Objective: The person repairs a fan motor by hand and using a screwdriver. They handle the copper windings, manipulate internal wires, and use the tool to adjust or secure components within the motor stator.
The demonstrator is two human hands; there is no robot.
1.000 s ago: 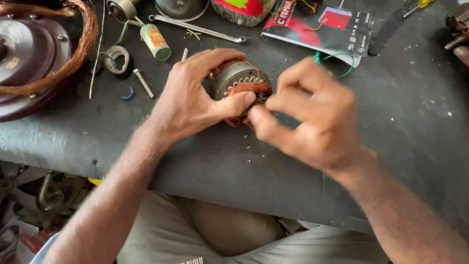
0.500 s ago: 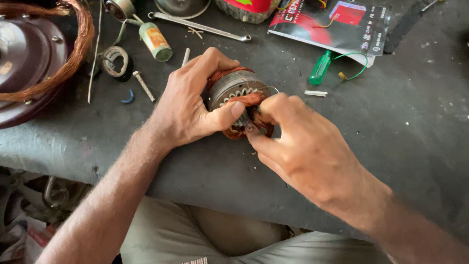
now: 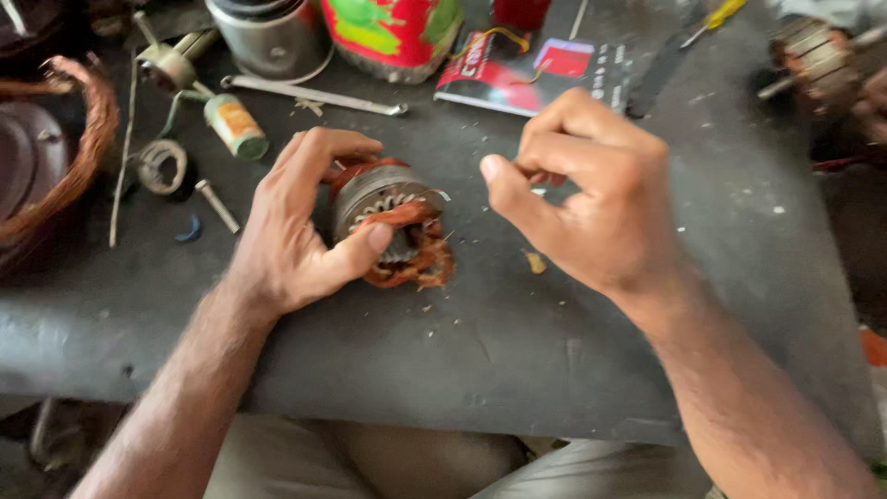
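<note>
A small motor stator [image 3: 393, 199], a grey metal core with reddish copper windings, lies on its side on the dark worktable [image 3: 517, 360]. My left hand [image 3: 296, 231] grips it, with the fingers over the top and the thumb pressed on the front windings. My right hand [image 3: 591, 194] hovers just right of the stator and is apart from it. Its fingers are curled shut and its thumb points toward the windings. Nothing held shows clearly in it. Small scraps lie on the table near the stator.
A copper wire coil [image 3: 88, 139] sits at the far left. Behind are a small cylinder [image 3: 236, 125], a ring [image 3: 162, 166], a bolt [image 3: 217, 205], a metal rod [image 3: 314, 95], a metal can [image 3: 273, 37], a red-green container [image 3: 393, 28] and a red packet [image 3: 554, 74]. Another stator [image 3: 813, 55] lies top right.
My right hand has pulled back from the stator's windings, up and to the right. My left hand still holds the stator, which is now turned more on its side.
</note>
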